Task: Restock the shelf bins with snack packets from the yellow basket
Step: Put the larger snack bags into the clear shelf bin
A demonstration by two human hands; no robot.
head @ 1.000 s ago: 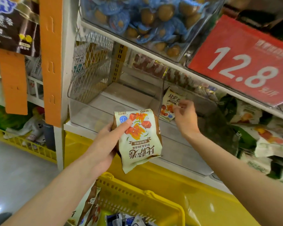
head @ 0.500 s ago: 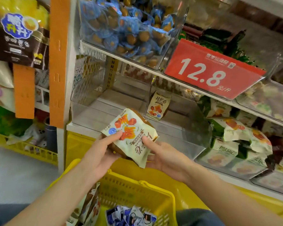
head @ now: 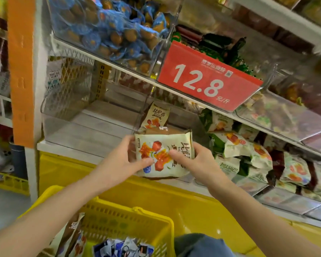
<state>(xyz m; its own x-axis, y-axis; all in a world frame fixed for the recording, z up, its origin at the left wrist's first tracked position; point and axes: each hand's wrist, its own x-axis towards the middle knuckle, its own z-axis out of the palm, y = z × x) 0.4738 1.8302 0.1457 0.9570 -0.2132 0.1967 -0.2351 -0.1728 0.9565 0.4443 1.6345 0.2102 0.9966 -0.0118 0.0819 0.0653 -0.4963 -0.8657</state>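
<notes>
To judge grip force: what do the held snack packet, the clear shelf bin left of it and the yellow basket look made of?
snack packet: probably thin plastic film, glossy and printed; it shows creases and highlights.
shelf bin: clear rigid plastic, perhaps acrylic; the shelf shows through and its edges glint.
yellow basket: moulded hard plastic, slotted walls, mild sheen.

Shop aisle, white shelving post (head: 39, 71) faced with an orange strip (head: 21, 71), wire mesh side panel (head: 70, 80), red price sign (head: 208, 80) reading 12.8 on the upper shelf (head: 107, 61), yellow base panel (head: 156, 193), glossy grey floor (head: 4, 206) lower left.
</notes>
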